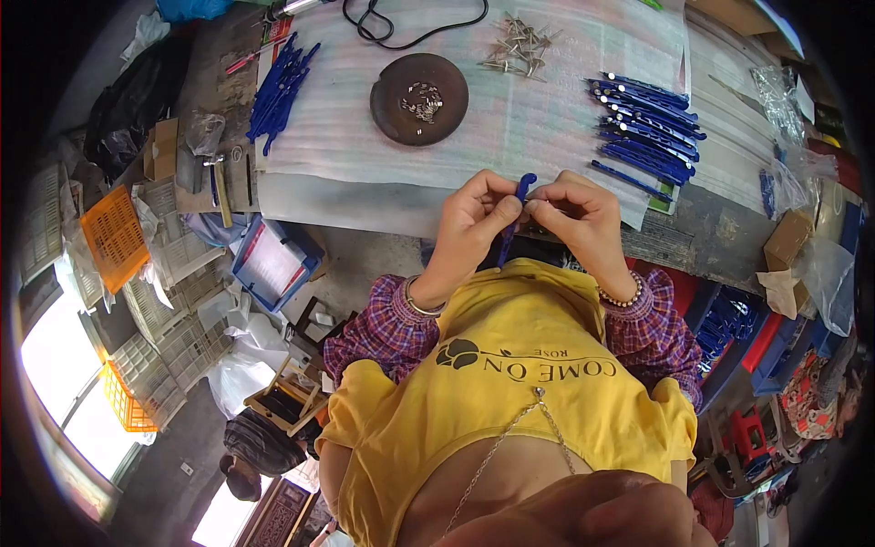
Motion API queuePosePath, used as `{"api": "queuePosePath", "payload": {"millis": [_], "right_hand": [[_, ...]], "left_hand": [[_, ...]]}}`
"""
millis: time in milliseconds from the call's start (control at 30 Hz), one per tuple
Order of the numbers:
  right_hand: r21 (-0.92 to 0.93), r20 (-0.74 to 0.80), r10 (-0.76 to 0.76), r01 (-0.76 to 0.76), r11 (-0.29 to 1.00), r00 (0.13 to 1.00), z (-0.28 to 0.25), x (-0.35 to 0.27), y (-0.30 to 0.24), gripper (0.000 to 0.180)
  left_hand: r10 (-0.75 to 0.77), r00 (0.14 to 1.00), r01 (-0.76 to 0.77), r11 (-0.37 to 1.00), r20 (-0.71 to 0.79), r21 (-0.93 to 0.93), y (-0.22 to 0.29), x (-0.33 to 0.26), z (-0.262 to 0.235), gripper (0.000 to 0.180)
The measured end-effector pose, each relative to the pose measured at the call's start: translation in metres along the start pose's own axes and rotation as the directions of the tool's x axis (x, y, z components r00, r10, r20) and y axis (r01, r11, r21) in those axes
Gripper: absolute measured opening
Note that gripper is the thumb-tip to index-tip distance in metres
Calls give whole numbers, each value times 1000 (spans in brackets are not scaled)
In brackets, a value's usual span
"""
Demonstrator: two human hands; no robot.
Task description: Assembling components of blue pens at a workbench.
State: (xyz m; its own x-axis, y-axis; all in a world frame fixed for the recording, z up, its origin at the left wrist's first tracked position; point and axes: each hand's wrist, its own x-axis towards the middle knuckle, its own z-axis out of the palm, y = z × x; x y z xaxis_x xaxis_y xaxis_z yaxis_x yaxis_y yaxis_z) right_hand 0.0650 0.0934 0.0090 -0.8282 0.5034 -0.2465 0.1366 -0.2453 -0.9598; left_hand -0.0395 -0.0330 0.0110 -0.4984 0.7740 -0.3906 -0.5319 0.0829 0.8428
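Close to the table's front edge, my left hand grips a slim blue plastic strip with a hooked top end, held nearly upright. My right hand meets it from the other side, thumb and forefinger pinched against the strip near its upper part. Whatever small piece may be between those fingertips is hidden. Beyond my hands stands a round brown dish with many tiny metal pieces in it. To the right lies a row of similar blue strips, several bearing a pale round spot near one end.
Another pile of blue strips lies at the left. Metal pins are heaped at the back, near a black cord. A hammer rests at the left edge. Blue crates stand below the table; a person is farther off.
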Motion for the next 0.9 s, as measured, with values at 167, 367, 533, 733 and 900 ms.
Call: {"api": "queuePosePath", "payload": {"millis": [167, 367, 533, 733, 900], "right_hand": [[-336, 17, -194, 189, 923, 981, -1, 0, -6, 7], [-311, 87, -82, 106, 944, 993, -6, 0, -14, 7], [-254, 92, -42, 64, 965, 995, -7, -1, -16, 9], [-336, 122, -65, 103, 936, 990, -10, -3, -23, 13], [-445, 116, -184, 217, 869, 976, -13, -3, -20, 12]], "left_hand": [[-38, 999, 38, 999, 3, -27, -1, -1, -2, 12], [-46, 998, 46, 999, 45, 1, -2, -3, -6, 14], [-11, 999, 11, 1000, 30, -5, -2, -2, -3, 16], [-34, 999, 34, 999, 23, -33, -1, -1, -6, 16], [-81, 997, 82, 988, 14, -135, -1, 1, -5, 17]]}}
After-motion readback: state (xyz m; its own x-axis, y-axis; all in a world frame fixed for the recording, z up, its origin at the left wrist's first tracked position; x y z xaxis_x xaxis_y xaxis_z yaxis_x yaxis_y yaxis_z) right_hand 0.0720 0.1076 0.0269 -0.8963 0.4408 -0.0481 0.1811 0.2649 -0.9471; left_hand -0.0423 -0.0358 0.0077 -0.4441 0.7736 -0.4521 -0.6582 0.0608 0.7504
